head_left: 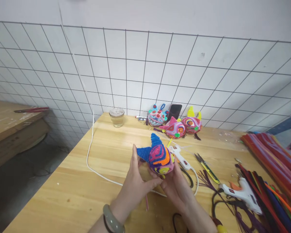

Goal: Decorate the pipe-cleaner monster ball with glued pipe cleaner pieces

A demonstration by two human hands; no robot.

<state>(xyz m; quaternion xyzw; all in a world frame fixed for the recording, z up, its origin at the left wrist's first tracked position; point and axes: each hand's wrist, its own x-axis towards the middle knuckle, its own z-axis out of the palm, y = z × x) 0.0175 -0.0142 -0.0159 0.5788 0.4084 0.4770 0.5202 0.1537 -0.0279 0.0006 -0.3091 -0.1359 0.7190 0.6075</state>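
Note:
Between both hands, above the wooden table (72, 191), is a colourful stuffed fish-like craft figure (160, 157) with two blue fins and a striped pink, orange and purple body. My left hand (135, 179) is closed on it from the left, its fingertips partly hidden behind the figure. My right hand (176, 184) holds it from below and the right, with most of its fingers out of sight. Just behind my right hand lies a white glue gun (181, 158) with its cord running over the table.
Three similar figures, a blue one (157, 116) and two pink ones (176, 128), stand near the wall beside a phone (175, 111). A glass cup (116, 117) is at the back left. On the right are a yellow-green cutter (210, 171), a second glue gun (247, 194) and bundled pipe cleaners (274, 161).

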